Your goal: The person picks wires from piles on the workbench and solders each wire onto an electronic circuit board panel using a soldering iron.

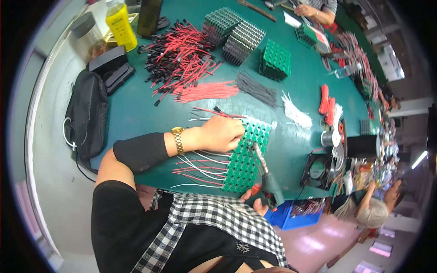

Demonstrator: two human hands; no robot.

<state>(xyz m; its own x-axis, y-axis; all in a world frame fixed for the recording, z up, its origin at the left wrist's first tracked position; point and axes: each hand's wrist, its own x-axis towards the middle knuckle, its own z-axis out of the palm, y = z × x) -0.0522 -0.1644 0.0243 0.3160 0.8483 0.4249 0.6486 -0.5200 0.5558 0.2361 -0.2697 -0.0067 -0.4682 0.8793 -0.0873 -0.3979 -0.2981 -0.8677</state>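
Observation:
A panel of small green circuit boards (pixel 241 164) lies near the table's front edge. Red and white wires (pixel 200 169) fan out from its left side. My left hand (pixel 223 133) is closed over the upper left part of the panel, its fingertips hidden, so what it pinches cannot be made out. Just beyond it lies a red wire with a black connector (pixel 218 110). My right hand (pixel 259 207), partly hidden, grips a soldering iron (pixel 271 187) by its dark green handle. The iron's metal tip slants up over the panel's right side, close to my left fingers.
Beyond the panel are red wires (pixel 205 91), black wires (pixel 257 88), white wires (pixel 296 111) and a tangled heap of red-black leads (pixel 180 57). Stacked green panels (pixel 275 60) stand behind. At right are a solder spool (pixel 330 138) and a fan (pixel 317 170). A co-worker's hand (pixel 306 10) works across the table.

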